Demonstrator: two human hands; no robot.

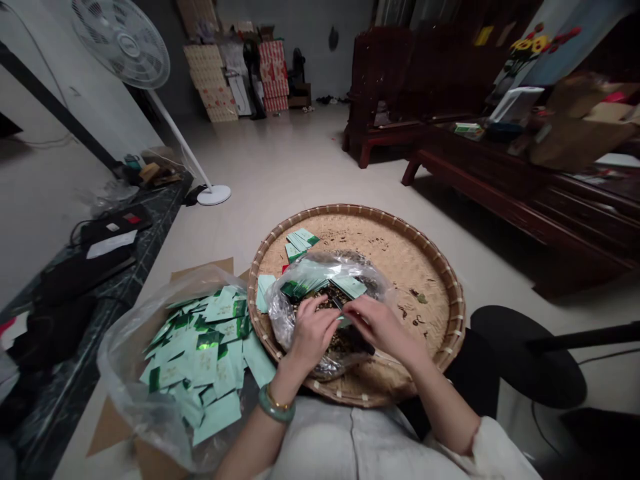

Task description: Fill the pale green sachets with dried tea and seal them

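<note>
Over a clear plastic bag (280,313) of loose dried tea leaves, my two hands meet. My left hand (313,330), with a jade bangle on its wrist, pinches a small pale green packet (344,322) at its edge. Fingers of my right hand (377,323) are closed at the packet's other side. A slim black tool (364,343) runs beneath that hand, apparently held in it; its kind is hard to make out. Stacked green packets (349,287) lie on the leaves just beyond my fingers. Everything rests on a round woven bamboo tray (415,267).
Left of the tray, a plastic-lined cardboard box (117,427) holds many green packets (205,363). More packets (301,239) lie at the tray's far left. A white standing fan (214,195), dark wooden table (480,180) and black round base (525,357) stand around.
</note>
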